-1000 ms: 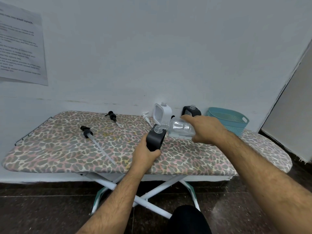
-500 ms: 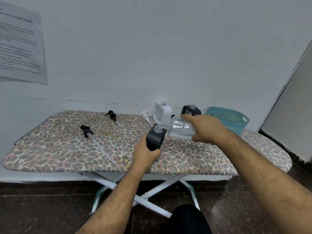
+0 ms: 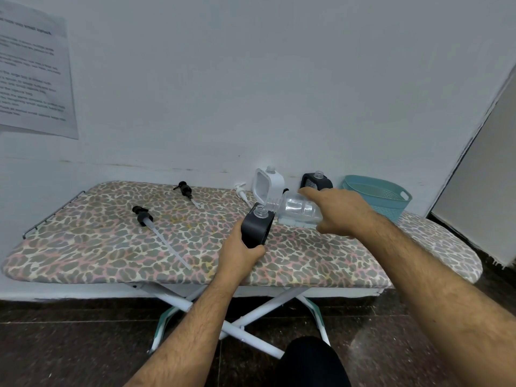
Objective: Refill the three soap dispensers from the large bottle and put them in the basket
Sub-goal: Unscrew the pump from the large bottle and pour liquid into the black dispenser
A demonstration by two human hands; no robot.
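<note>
While tilted, bottle (image 3: 298, 209) over dispenser (image 3: 256, 226).

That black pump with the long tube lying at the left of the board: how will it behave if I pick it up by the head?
The black pump looks light. Its thin clear tube will probably flex and swing. Lying flat on the padded ironing board, it may roll slightly if nudged.
</note>
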